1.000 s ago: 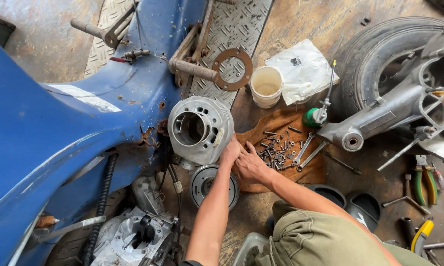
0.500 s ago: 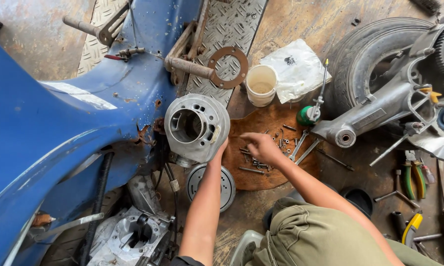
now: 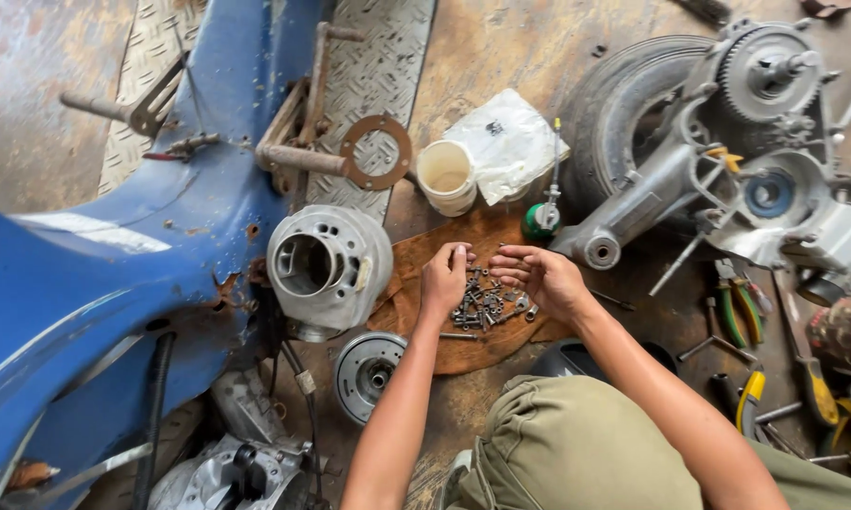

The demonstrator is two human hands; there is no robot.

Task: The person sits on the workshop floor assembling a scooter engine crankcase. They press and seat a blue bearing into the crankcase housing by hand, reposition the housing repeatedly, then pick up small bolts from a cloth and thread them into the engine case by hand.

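My left hand (image 3: 444, 279) and my right hand (image 3: 539, 277) hover side by side just above a pile of small bolts, nuts and washers (image 3: 487, 307) lying on a brown leather-like mat (image 3: 444, 354). The left hand's fingers are curled, and its fingertips seem to pinch a small piece. The right hand is cupped with fingers bent, palm toward the left hand; whether it holds a part I cannot tell. A grey finned engine cylinder (image 3: 329, 269) lies on its side just left of the left hand.
A blue scooter body (image 3: 95, 302) fills the left. A round metal flywheel (image 3: 369, 375) lies below the cylinder. A white cup (image 3: 446, 177), plastic bag (image 3: 505, 142), brown gasket ring (image 3: 376, 151), tyre with engine casing (image 3: 727, 151), pliers and screwdrivers (image 3: 746, 312) surround the mat.
The view has moved closer. Both hands have come together over the pile of small hardware; earlier the right hand reached into it while the left was by the cylinder.
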